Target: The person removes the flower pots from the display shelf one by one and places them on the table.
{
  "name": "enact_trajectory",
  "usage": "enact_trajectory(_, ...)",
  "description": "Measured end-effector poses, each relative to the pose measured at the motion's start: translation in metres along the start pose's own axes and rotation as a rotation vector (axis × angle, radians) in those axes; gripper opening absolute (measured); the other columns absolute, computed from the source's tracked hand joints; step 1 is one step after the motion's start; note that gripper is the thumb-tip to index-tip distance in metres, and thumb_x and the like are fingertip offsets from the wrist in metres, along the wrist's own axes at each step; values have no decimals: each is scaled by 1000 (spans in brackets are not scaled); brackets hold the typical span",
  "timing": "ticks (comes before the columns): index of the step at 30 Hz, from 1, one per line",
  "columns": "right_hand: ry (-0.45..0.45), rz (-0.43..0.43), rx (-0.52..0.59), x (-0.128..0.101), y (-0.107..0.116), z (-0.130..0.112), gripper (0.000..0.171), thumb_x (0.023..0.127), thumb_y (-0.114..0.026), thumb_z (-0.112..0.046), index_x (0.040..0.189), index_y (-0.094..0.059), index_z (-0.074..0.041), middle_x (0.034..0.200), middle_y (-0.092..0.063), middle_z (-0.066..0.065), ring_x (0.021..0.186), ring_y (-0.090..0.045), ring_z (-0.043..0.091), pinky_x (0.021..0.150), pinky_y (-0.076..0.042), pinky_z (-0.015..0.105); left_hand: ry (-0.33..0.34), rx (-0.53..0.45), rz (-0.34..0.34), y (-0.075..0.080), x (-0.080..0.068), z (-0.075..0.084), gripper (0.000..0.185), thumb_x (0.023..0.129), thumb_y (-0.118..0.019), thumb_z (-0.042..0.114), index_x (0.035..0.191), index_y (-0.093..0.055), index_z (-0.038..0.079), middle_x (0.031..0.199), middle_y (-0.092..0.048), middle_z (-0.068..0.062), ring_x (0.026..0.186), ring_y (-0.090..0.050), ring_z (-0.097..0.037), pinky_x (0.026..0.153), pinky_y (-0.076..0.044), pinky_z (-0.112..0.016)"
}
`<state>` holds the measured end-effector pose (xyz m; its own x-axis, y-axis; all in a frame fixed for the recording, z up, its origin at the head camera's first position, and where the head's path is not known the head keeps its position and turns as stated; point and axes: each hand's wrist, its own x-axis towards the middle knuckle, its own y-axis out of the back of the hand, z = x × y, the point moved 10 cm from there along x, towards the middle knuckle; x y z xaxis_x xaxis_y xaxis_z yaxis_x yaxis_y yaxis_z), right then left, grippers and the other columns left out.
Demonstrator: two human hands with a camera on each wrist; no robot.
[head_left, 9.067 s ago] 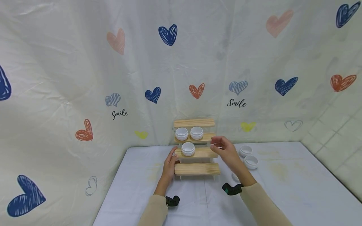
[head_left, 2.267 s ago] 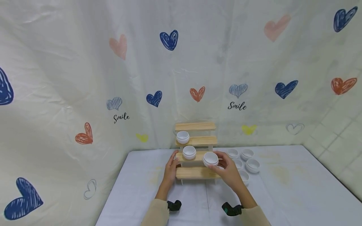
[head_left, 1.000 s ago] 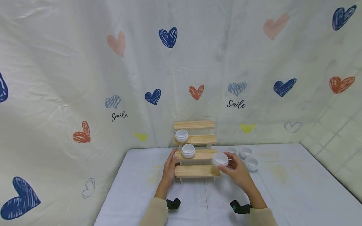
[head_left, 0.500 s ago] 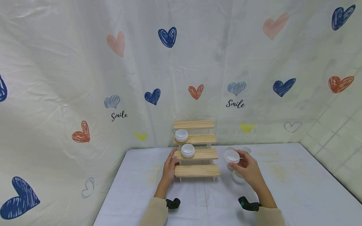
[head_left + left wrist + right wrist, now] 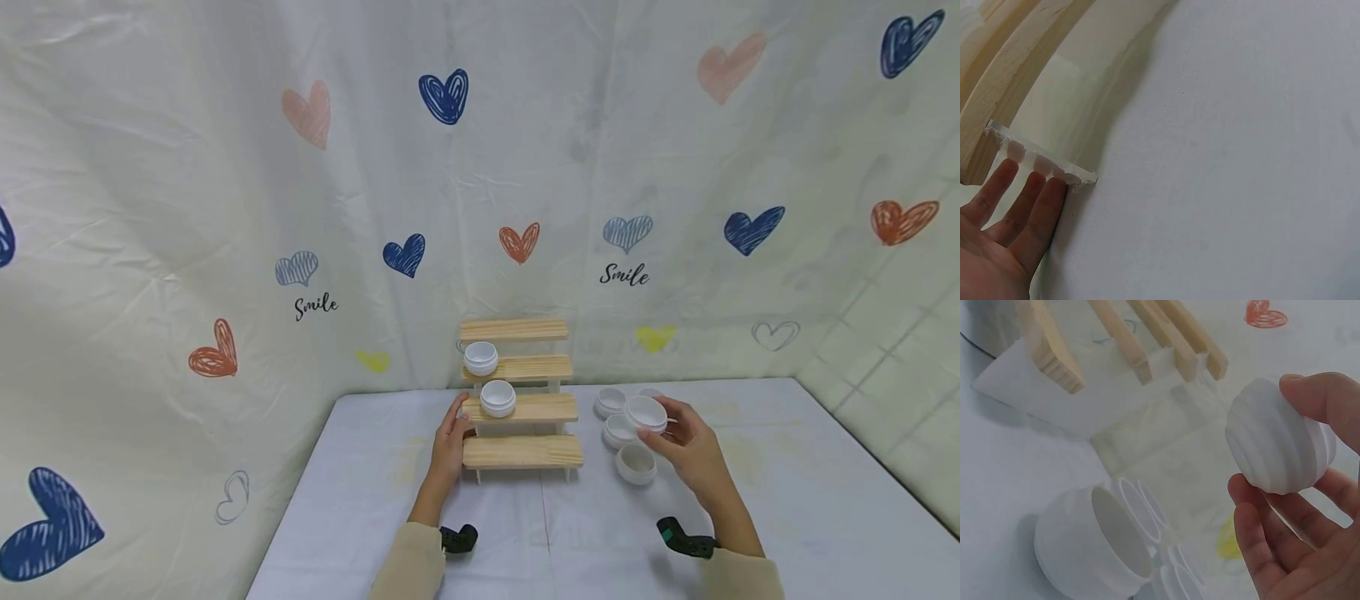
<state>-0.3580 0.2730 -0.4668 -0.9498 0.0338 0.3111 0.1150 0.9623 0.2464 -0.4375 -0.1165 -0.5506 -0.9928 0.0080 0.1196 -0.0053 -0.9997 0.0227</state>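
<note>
- Three straight fingers [image 5: 1041, 219] of the left hand [image 5: 448, 446] touch a pale upright support [image 5: 1079, 174] with their tips; the left wrist view cuts off the rest of that hand, thumb included.
- Below the left hand, a beige sleeve [image 5: 408, 558] with a black wrist camera [image 5: 459, 538] runs out of the bottom edge.
- Just right of the left hand stands the four-tier wooden stand [image 5: 522, 452], upright on the white tabletop [image 5: 825, 517].
- On its left half, beyond and right of the left hand, sit an upper bowl [image 5: 481, 358] on the second tier from the top and a lower bowl [image 5: 498, 398] on the third. White inner walls show; their bottoms are hard to make out.
- Left of the right hand, on the tabletop, are a far bowl [image 5: 611, 402], a middle bowl [image 5: 617, 433] partly covered, and a near bowl [image 5: 636, 462], its inside shaded grey. Overlapping rims in the right wrist view blur the count.
- The held bowl [image 5: 645, 412] is up off the tabletop, pinched between thumb and fingers of the right hand [image 5: 688, 443]. Its ribbed outside faces the right wrist view, hiding the inside; the head view shows a pale interior.
</note>
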Motion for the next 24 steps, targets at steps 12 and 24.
enact_trajectory(12, -69, 7, -64, -4, 26, 21, 65, 96, -74, -21, 149, -41, -3, 123, -53, -23, 104, -58, -12, 83, -52, 10, 6, -4, -45, -1, -18, 33, 47, 110, -43, 23, 157, -42, 22, 150, -54, -19, 124, -60, -49, 97, -51, -34)
enact_trajectory(24, -107, -21, -103, -11, 44, 38, 67, 96, -74, -24, 150, -40, -4, 124, -52, -24, 102, -57, -9, 82, -52, 11, 12, -10, -47, -1, -17, 34, 47, 111, -42, 22, 158, -40, 20, 158, -47, -15, 126, -60, -46, 102, -49, -39)
